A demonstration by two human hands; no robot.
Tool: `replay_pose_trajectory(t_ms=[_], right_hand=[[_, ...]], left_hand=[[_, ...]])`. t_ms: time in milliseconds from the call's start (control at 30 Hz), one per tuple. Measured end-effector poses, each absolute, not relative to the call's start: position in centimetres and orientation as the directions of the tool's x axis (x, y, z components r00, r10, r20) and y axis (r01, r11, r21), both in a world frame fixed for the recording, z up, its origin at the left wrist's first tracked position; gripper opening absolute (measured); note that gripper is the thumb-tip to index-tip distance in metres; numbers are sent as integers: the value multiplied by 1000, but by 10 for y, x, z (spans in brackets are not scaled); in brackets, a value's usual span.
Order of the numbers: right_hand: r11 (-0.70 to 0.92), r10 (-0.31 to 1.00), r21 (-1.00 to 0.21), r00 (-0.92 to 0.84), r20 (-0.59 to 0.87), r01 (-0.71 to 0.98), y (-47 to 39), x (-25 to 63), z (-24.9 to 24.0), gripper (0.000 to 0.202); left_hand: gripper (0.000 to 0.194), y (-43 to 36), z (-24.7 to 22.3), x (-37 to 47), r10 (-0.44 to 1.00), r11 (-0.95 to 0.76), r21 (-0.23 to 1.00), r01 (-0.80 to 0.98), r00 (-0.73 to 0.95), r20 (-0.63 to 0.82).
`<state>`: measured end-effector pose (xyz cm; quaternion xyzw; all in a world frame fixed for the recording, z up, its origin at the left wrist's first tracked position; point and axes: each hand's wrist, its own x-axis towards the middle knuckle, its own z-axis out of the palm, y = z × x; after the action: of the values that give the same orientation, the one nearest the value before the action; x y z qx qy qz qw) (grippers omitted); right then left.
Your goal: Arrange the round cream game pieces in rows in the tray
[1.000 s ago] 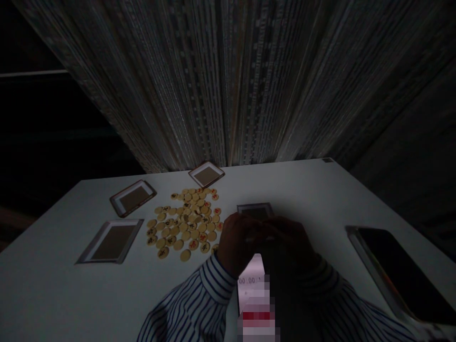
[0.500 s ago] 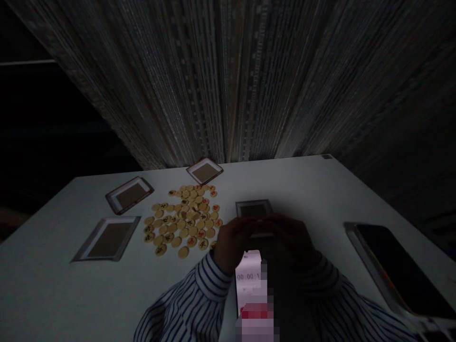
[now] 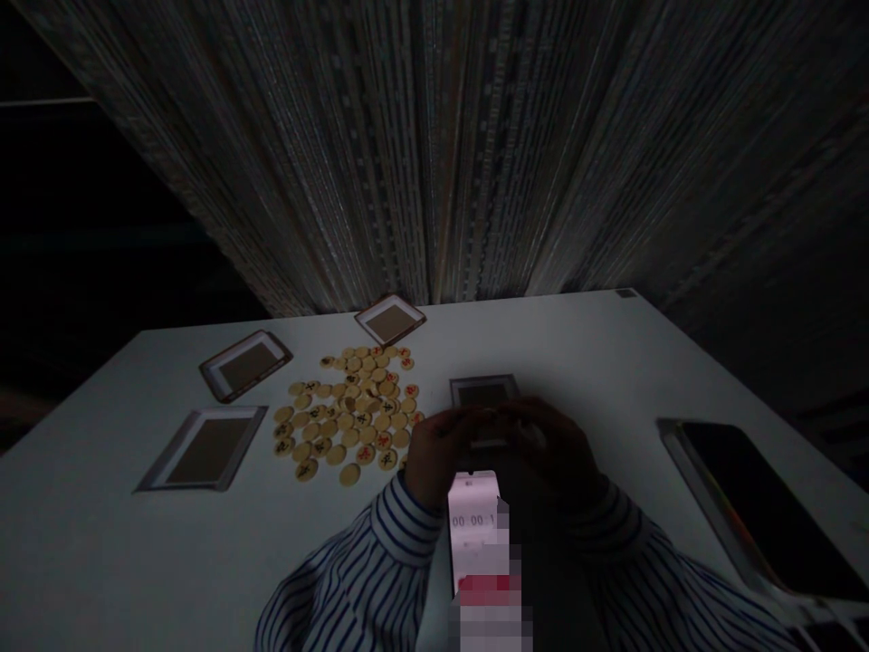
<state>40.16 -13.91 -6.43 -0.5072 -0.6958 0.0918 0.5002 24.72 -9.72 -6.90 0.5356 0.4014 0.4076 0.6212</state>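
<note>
My left hand (image 3: 441,444) and my right hand (image 3: 558,444) meet over the near part of a small framed tray (image 3: 483,391). Their fingers are bent, with the fingertips close together around something small and pale that I cannot make out in the dark. Left of my hands, many round wooden pieces (image 3: 349,436) lie in a loose pile, some with red or black characters. Below my hands a lit phone (image 3: 473,521) shows a timer, its lower part pixelated.
Two shallow trays (image 3: 245,366) (image 3: 210,448) lie at the left of the white table (image 3: 570,340), and another tray (image 3: 390,321) at its back edge. A large dark device (image 3: 767,507) lies at the right. Patterned curtain (image 3: 468,163) hangs behind.
The fingers of my right hand have shifted slightly and a pale spot now shows beside them. The pile and trays keep their places on the table.
</note>
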Motion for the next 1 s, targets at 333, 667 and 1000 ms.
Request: replay_pose_trajectory(t_ms=[333, 667, 1000], right_hand=[[525, 761, -593, -24, 648, 610, -138, 401, -70, 21], [545, 742, -558, -50, 668, 626, -137, 402, -70, 24], [575, 718, -536, -66, 693, 618, -138, 402, -71, 26]], left_hand=[[28, -98, -70, 248, 926, 143, 987, -70, 361, -108], [27, -99, -71, 247, 921, 93, 994, -54, 385, -66], [26, -100, -68, 247, 928, 87, 995, -42, 367, -66]])
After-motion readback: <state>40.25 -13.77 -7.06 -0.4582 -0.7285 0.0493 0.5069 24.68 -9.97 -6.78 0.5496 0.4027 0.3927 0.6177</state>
